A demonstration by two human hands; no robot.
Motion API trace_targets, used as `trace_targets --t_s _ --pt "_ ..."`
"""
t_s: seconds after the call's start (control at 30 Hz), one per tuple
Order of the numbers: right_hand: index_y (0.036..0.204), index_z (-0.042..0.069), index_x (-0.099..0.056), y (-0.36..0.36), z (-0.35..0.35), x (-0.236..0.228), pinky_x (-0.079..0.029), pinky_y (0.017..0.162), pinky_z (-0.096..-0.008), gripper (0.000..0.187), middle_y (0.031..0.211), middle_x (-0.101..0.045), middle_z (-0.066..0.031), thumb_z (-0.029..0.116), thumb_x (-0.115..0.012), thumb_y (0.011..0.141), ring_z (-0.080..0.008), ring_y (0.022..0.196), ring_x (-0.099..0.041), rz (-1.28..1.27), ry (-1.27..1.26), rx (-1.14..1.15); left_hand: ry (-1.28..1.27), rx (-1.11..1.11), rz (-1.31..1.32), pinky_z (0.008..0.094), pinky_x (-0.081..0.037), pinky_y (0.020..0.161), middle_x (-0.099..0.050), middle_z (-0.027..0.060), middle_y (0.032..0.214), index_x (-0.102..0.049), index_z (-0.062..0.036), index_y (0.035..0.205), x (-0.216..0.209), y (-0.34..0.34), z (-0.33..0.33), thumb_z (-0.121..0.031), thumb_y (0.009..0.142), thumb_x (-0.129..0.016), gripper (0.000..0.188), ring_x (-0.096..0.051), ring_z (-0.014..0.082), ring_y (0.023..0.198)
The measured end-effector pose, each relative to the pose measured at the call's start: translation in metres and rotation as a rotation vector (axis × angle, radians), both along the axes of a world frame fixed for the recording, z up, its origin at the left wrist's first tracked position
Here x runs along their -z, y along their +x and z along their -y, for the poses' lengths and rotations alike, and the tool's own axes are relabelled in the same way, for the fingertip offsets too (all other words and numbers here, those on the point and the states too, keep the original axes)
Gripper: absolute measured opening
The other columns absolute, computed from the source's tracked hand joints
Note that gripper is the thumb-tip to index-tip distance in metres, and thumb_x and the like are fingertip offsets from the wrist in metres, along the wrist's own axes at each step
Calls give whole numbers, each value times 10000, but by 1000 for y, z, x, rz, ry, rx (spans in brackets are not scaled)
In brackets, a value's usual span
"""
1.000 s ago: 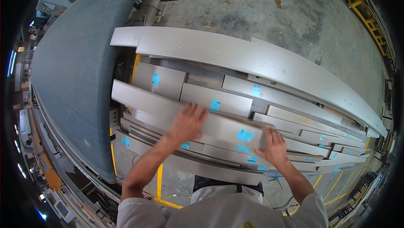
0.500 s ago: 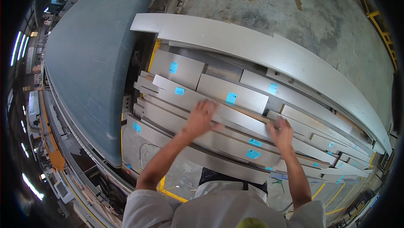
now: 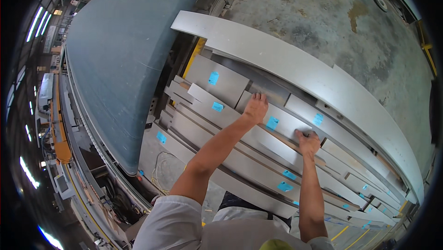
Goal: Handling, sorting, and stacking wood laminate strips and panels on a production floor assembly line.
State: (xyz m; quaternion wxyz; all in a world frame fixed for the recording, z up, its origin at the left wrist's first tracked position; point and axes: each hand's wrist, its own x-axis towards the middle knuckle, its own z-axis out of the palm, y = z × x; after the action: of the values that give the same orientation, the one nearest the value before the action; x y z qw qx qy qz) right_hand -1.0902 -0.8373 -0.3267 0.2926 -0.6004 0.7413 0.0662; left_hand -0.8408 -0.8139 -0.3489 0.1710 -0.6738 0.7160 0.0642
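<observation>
Just under left hand (image 3: 256,107); panel (image 3: 285,125) (labelled)

2 bare forearms (image 3: 221,145) reach forward, left grip (image 3: 256,108) farther out with fingers (image 3: 259,96) bent, right grip (image 3: 309,143) with thumb (image 3: 299,133) spread.

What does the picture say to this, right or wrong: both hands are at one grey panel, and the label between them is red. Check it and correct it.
Wrong on the colour: the label is blue, not red, as the head view shows. The rest stands: the left hand and the right hand are both at one grey panel, with the label between them.
</observation>
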Motion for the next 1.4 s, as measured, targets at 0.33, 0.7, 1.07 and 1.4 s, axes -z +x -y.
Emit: trace_targets --t_s 0.33,0.7,1.07,1.4 --pt "690 -36 -638 -27 2 34 -431 582 -317 470 552 -550 -73 405 -790 630 -164 564 -497 497 -88 281 -17 -67 -267 417 -345 994 -503 168 1080 -555 13 1042 -1 2 5 -474 501 -816 774 -474 320 1070" --pt "932 -38 -643 -12 -6 48 -496 736 -377 623 786 -638 -194 526 -709 674 -345 758 -624 122 -301 51 -44 -60 -230 400 -359 967 -488 173 1094 -563 8 1028 -15 17 -5 -535 615 -738 704 -466 320 1052" --pt "1179 17 -548 0 -2 0 -424 868 -446 577 1121 -587 -186 280 -737 702 -336 994 -556 132 -426 -329 19 -101 -228 381 -380 923 -517 150 1098 -596 -16 1017 -12 16 0 -491 627 -742 632 -488 291 1037" --pt "1087 25 -601 -27 0 10 -384 920 -410 641 1120 -582 -139 332 -818 568 -310 1045 -511 129 -367 -503 80 -126 -278 372 -384 915 -514 153 1110 -600 -19 1040 -22 7 1 -477 648 -730 617 -486 286 1046"
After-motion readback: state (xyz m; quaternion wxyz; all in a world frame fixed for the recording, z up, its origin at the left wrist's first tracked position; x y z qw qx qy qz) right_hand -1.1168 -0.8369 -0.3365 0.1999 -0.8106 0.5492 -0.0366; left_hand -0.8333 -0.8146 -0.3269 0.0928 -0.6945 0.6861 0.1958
